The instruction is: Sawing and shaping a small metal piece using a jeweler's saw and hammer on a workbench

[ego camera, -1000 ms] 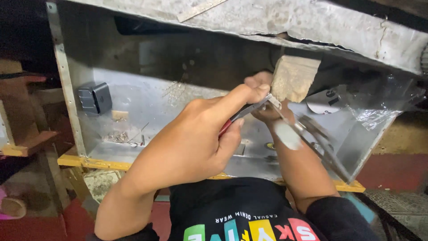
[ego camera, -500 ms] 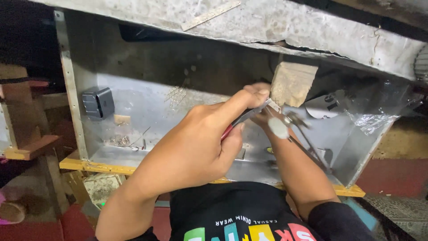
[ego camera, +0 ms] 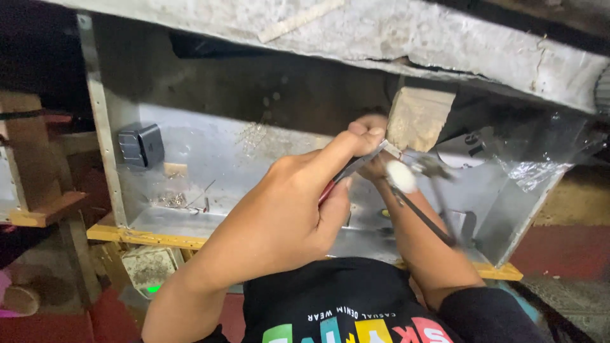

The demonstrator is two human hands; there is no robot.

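One pair of pliers (ego camera: 353,170) is gripped in the closed left hand (ego camera: 298,209), near the back wall of the metal box (ego camera: 190,159), under a wooden block (ego camera: 416,117). The right hand (ego camera: 375,159) is curled behind; its grip cannot be told. One black cube (ego camera: 141,145) is seen at the left wall. Both hands have been lifted slightly since before.

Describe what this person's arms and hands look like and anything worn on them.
Both hands are bare, with no gloves, rings or watch in view. The left hand leads into a bare forearm, uncovered down to the frame edge. The right hand is mostly hidden behind the left; its forearm is bare too, and a dark sleeve covers the upper arm.
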